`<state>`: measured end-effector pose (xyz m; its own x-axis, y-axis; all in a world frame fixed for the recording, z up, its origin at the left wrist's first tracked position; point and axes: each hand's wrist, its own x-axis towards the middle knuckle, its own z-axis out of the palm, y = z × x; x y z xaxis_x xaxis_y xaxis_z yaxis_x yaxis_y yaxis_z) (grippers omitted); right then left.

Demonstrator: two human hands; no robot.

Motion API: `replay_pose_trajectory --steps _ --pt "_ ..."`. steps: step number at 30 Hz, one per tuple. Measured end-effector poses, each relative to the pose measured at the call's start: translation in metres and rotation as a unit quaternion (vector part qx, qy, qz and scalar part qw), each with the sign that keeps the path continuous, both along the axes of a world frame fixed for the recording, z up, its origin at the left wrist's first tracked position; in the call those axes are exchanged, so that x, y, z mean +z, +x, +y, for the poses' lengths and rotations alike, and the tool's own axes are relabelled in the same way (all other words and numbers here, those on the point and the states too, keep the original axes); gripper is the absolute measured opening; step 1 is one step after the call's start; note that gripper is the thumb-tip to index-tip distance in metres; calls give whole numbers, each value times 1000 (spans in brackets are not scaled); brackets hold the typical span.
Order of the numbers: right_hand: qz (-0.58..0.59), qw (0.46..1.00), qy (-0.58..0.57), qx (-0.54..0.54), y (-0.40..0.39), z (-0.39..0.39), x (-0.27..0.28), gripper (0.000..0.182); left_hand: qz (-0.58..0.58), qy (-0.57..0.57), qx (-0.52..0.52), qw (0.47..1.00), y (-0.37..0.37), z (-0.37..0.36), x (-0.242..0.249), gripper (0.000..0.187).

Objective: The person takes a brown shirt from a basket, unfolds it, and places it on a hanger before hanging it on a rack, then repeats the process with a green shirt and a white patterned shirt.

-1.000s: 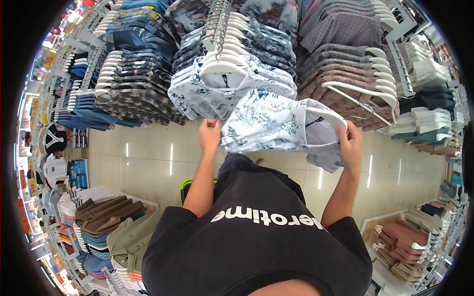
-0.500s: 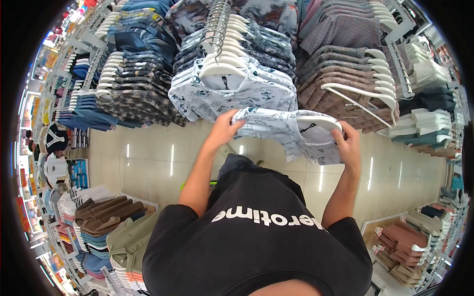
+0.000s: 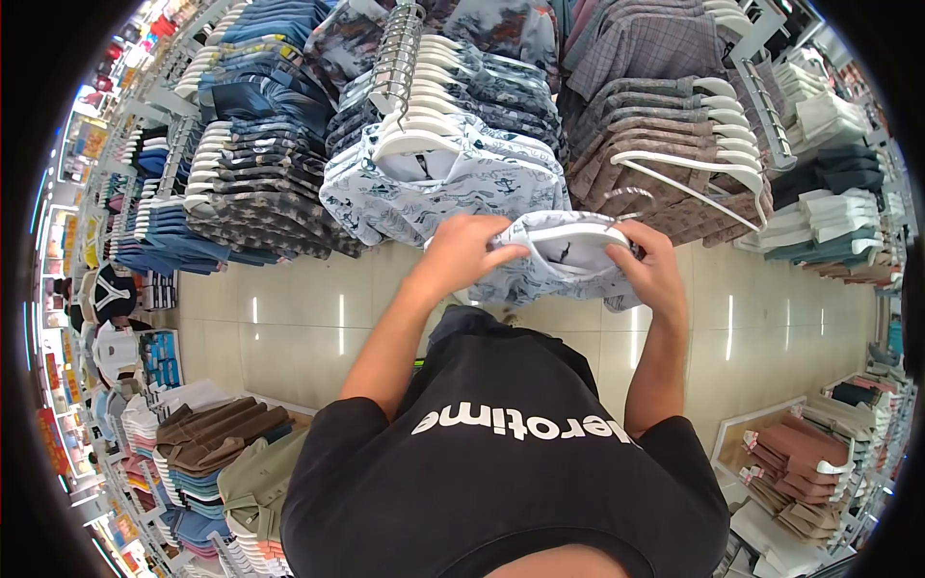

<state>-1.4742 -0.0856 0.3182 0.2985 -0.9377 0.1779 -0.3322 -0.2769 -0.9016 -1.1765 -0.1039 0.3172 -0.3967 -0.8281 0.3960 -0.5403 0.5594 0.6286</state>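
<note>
A light blue patterned shirt [image 3: 549,279] on a white hanger [image 3: 578,234] is held up in front of my body. My left hand [image 3: 469,252] pinches the shirt's shoulder beside the collar. My right hand [image 3: 653,265] grips the other shoulder together with the hanger's end. The hanger's metal hook points up and away, blurred. Just beyond hangs a row of similar light patterned shirts [image 3: 501,181] on white hangers, the front one close to the held shirt.
Dark floral shirts [image 3: 270,197] hang at the left and brown patterned shirts [image 3: 674,193] at the right, with an empty white hanger [image 3: 689,164] in front. Behind me are folded brown clothes [image 3: 217,433] and a low display with pink-brown garments [image 3: 795,453]. Tiled floor [image 3: 299,318] lies between.
My left hand has moved right along the shirt, closer to the collar. My right hand and the hanger have shifted slightly left, and the hook now points upward.
</note>
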Motion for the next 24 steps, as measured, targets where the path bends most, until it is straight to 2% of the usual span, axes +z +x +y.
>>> replay_pose_trajectory --steps 2,3,4,6,7,9,10,12,15,17,19,21,24 --pt "-72 995 -34 -67 11 -2 -2 32 -126 46 3 991 0 -3 -8 31" --pt "-132 987 -44 -85 14 -3 -8 38 -110 15 10 994 0 -4 -10 35" --pt "-133 986 -45 -86 11 -2 -5 38 -111 14 8 994 2 -3 -12 35" --pt "26 996 55 -71 3 1 3 30 -98 33 60 993 9 1 -10 35" --pt "25 996 54 -72 -2 1 -6 30 -99 32 59 993 16 2 -13 35" --pt "122 990 65 -34 -9 -3 -36 24 -95 62 72 991 29 1 -21 41" --pt "122 990 63 -33 -6 -3 -48 24 -95 60 74 991 33 1 -23 41" --pt "102 992 21 -65 6 4 -63 20 -158 142 100 972 41 4 -23 40" --pt "132 989 -7 -61 19 4 -77 19 -162 203 128 957 57 11 -33 38" --pt "140 988 -10 -57 31 1 -78 19 -128 188 146 963 75 13 -60 33" --pt "134 989 -39 -43 43 -11 -77 19 -94 172 163 967 89 14 -64 29" --pt "128 989 -66 -31 58 -24 -66 19 -46 114 211 970 100 12 -56 22" --pt "111 986 -126 -17 84 -53 -30 21 -2 43 249 968 120 1 -38 23"
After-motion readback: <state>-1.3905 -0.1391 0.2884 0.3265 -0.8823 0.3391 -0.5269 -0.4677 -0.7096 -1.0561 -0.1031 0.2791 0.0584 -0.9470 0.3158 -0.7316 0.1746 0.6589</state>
